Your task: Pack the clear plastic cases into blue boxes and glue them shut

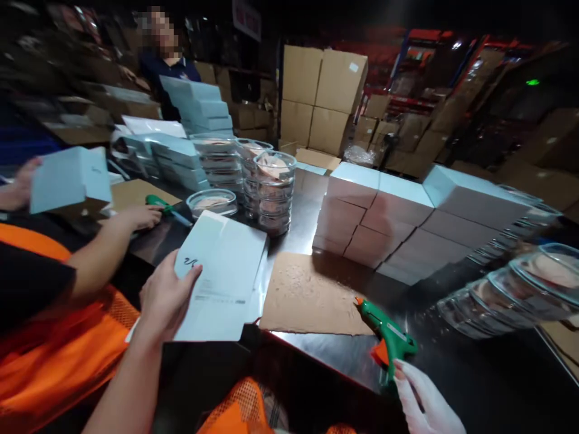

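Observation:
My left hand point(165, 295) grips a white box point(221, 277) by its left side, thumb on the printed face. The box is tilted above the table's front edge. My right hand point(425, 395), in a white glove, has its fingertips pinched at the handle end of a green hot glue gun point(391, 334) with an orange trigger. The gun's orange nozzle points at a piece of brown cardboard point(312, 295) on the dark table. Dried bits are stuck to that cardboard.
White boxes point(375, 217) are stacked behind the cardboard. Clear round containers stand in stacks at the middle point(274, 193) and right point(511, 289). At left, a co-worker's hands point(142, 217) are near another box point(70, 181) and green glue gun point(158, 202). Another person point(167, 66) stands behind.

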### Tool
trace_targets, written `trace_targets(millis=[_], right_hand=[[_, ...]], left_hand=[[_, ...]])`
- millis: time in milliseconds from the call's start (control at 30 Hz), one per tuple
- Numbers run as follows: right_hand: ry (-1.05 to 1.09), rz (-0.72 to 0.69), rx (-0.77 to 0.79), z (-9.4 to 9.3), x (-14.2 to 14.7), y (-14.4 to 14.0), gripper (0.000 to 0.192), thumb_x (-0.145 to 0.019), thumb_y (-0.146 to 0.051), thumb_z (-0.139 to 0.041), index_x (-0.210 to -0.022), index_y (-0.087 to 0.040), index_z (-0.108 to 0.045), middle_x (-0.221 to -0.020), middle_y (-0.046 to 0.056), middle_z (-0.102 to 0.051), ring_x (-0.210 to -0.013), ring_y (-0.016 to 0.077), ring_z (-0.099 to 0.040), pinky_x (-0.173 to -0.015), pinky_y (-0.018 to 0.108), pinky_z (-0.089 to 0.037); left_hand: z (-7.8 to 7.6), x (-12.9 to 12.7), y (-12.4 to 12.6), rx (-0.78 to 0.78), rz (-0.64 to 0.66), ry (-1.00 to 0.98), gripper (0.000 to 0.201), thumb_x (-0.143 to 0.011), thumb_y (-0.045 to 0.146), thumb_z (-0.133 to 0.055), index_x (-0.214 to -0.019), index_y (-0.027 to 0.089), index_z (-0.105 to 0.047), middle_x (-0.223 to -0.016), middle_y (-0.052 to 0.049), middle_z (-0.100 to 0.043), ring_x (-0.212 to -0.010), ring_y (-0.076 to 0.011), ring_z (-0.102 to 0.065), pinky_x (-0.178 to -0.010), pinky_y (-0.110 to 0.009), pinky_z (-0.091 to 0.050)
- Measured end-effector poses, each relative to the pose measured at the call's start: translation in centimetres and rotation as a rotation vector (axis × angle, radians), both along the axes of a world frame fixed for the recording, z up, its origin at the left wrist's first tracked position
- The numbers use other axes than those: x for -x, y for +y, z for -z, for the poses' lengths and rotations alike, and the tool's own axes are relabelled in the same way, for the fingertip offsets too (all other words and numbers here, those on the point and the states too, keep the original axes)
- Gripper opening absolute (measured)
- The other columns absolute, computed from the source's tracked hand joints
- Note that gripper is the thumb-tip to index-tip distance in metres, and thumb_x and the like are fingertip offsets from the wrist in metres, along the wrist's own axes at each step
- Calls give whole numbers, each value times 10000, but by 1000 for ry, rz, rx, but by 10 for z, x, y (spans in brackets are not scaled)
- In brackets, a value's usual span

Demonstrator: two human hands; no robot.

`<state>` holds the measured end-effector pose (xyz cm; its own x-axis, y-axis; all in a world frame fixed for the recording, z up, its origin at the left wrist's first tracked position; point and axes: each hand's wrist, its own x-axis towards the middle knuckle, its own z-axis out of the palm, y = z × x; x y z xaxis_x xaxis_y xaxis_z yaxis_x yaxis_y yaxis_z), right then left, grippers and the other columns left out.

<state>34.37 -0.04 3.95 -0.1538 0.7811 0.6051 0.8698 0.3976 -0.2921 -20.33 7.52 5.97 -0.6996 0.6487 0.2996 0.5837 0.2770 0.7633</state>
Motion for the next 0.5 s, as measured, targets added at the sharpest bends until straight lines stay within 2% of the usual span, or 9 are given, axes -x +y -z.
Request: trace_targets(millis=[33, 67, 133, 200, 267, 333, 400, 500], right_hand=[[22, -26, -7, -4, 1, 1, 269, -1016, -376, -643, -1271, -327, -712, -1186, 22, -821, -965, 296, -828, -811, 409, -711], [42, -74, -32, -10, 7, 5, 351, -1003, -343, -657, -1354, -340, -683, -1251, 43, -799, -1017, 317, -816, -851, 449, -705], [79, -193, -110, -23, 29, 13, 555, -977, -256, -674, -1513, -370, -585, -1368, 76, -745, -1128, 351, -778, -930, 521, -678], [100, -265, -174, -30, 59, 22, 655, -962, -205, -685, -1572, -384, -527, -1368, 93, -741, -1163, 371, -759, -946, 560, -660], [129, -263, -192, -26, 84, 28, 559, -967, -239, -693, -1505, -353, -594, -1245, 107, -786, -1078, 375, -782, -894, 562, -674], [188, -251, -112, -15, 97, 31, 353, -976, -327, -697, -1328, -309, -710, -1097, 98, -822, -935, 349, -811, -816, 502, -702], [298, -266, 105, -2, 102, 30, 245, -985, -430, -685, -1158, -282, -776, -1012, 76, -840, -837, 304, -827, -747, 390, -717], [502, -306, 537, 4, 106, 24, 394, -994, -578, -629, -1123, -259, -820, -1046, 81, -850, -874, 282, -841, -766, 298, -701]], left_hand=[[-14, -16, -11, -25, -27, 16, 520, -824, 572, -714, -1184, 198, -735, -1081, -190, -784, -993, -416, -739, -933, -556, -559], [-27, -34, -20, -108, -2, 9, 514, -820, 575, -725, -1186, 216, -749, -1085, -152, -793, -970, -376, -744, -920, -494, -569], [-48, -75, -36, -260, 242, -55, 434, -815, 605, -752, -1041, 237, -795, -972, -84, -805, -852, -289, -742, -833, -358, -573], [-54, -111, -47, -221, 594, -234, 354, -812, 567, -795, -958, 247, -827, -875, -67, -807, -779, -257, -732, -743, -299, -563], [-46, -134, -57, -108, 885, -316, 245, -857, 483, -793, -952, 264, -846, -839, -65, -812, -755, -252, -740, -722, -291, -566], [-30, -138, -66, -22, 1046, -288, 193, -928, 409, -737, -1007, 277, -854, -884, -72, -829, -795, -253, -770, -746, -293, -582], [-13, -130, -74, -1, 1065, -265, 191, -965, 371, -701, -1029, 280, -857, -919, -78, -840, -825, -250, -794, -743, -285, -599], [1, -112, -81, -21, 1017, -284, 149, -941, 352, -740, -973, 281, -868, -876, -74, -844, -787, -245, -806, -697, -269, -615]])
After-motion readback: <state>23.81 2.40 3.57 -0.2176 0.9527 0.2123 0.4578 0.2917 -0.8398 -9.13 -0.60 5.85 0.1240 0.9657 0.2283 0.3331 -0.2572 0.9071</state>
